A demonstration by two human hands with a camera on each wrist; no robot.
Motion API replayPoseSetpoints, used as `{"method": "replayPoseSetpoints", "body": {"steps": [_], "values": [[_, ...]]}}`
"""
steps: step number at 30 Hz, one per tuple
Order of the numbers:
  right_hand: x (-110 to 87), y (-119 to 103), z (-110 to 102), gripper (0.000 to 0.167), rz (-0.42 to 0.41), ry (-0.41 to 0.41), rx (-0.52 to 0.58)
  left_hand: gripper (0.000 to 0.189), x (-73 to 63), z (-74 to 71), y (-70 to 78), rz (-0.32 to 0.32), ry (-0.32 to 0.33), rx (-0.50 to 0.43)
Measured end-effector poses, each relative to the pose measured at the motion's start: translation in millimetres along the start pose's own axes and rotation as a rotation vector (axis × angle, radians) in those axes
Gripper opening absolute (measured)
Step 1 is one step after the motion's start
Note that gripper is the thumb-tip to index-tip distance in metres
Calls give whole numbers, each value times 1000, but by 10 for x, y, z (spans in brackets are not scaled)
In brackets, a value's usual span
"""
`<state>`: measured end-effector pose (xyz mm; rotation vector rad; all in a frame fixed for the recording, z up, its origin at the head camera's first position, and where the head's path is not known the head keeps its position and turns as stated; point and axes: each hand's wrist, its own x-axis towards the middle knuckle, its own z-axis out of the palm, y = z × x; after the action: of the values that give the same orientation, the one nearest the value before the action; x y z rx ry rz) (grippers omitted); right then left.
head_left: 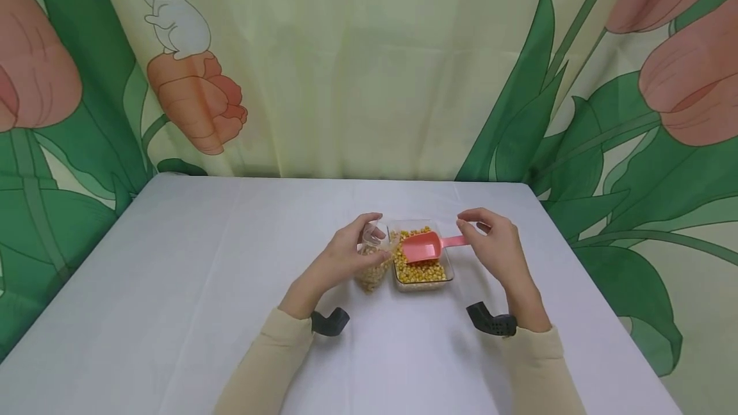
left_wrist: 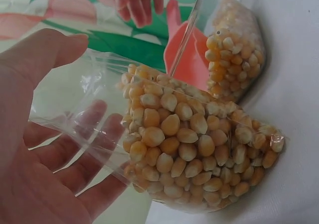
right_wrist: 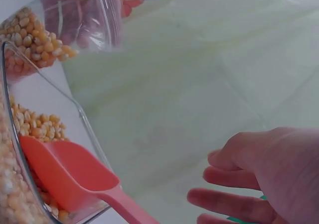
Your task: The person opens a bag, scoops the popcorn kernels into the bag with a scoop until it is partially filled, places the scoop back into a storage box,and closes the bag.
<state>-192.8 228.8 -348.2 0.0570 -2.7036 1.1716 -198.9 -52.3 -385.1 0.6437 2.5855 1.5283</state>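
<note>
My left hand (head_left: 352,250) holds a clear plastic bag (left_wrist: 204,149) of corn kernels by its upper part, thumb on one side and fingers behind the film. The bag stands beside a clear rectangular container (head_left: 423,285), which holds yellow corn kernels (head_left: 426,272). On those kernels lies a pink scoop (head_left: 423,247), its bowl bare and its handle (right_wrist: 127,206) reaching out over the rim towards the right. Close to the handle's end is my right hand (head_left: 497,242); in the right wrist view its fingers (right_wrist: 229,201) are loosely bent with nothing between them.
A white cloth covers the table (head_left: 173,312). Behind it hangs a curtain (head_left: 357,82) printed with tulips, leaves and a rabbit on a carrot. Dark bands (head_left: 330,322) sit on both wrists, below beige sleeves (head_left: 268,364).
</note>
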Motion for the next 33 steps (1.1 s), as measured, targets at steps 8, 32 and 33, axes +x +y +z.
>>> {"method": "replayPoseSetpoints", "body": {"steps": [8,32,33], "values": [[-114,-175,88,26,-67,11,21,79,-47,0,-8,-66,-16,-31],[-313,-533,395,14,-274,-311,19,22,59,32,-73,40,139,-75],[-322,-548,401,13,-281,-317,17,20,58,38,-66,36,147,-76]]}}
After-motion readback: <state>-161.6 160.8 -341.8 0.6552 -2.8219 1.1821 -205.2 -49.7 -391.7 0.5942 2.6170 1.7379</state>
